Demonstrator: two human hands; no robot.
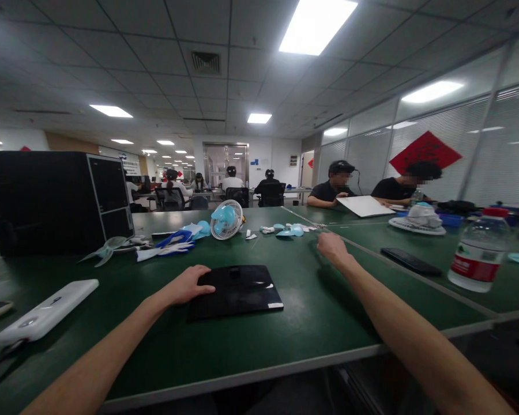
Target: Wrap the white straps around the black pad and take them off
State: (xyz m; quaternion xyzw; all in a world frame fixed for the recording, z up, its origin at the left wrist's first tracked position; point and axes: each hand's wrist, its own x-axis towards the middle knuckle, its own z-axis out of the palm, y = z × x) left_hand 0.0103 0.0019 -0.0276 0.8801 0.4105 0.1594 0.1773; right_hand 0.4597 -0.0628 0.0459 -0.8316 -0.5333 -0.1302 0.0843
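Observation:
My left hand is at the left edge of a thin black rectangular panel lying on the green table. The thumb lies over its top face and the fingers are bent round its upper left corner. A small dark block and a white label show on the panel. My right hand is stretched forward near the table's seam, its fingers curled down and mostly hidden; what they hold, if anything, cannot be made out. Just beyond it lie small metal and white pieces.
A small fan head with light-blue blades stands behind the panel, beside blue-and-white gloves. A black computer case and white power bank are left. Right are a phone, a water bottle and two seated people.

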